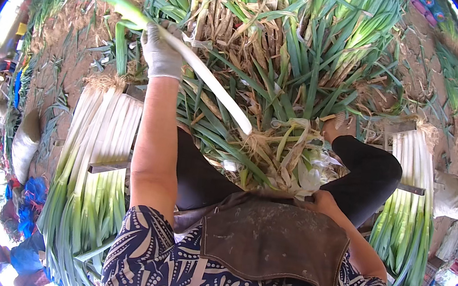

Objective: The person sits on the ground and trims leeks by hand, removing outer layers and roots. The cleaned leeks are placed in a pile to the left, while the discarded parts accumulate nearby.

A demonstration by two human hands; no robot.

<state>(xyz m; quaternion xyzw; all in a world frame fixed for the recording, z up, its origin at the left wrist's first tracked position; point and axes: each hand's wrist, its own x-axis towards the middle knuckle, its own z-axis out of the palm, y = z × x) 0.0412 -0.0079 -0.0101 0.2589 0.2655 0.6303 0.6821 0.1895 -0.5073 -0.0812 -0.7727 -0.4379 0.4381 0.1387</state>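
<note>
My left hand [161,46], in a pale knit glove, grips a long Welsh onion [211,79] at the top of its white shaft. The onion slants down to the right, with its green leaves at the upper left and its root end above the waste pile [292,146]. My right hand [324,202] is bare and lies at the edge of the brown apron [273,237], near my bent knee. Its fingers are partly hidden there, so I cannot tell whether they hold anything.
Cleaned Welsh onions lie in bundles on metal racks at my left [103,128] and right [412,172]. Uncleaned onions [263,28] with brown outer leaves are heaped ahead. A filled sack [25,145] stands at far left, and a pale sack [456,194] at far right.
</note>
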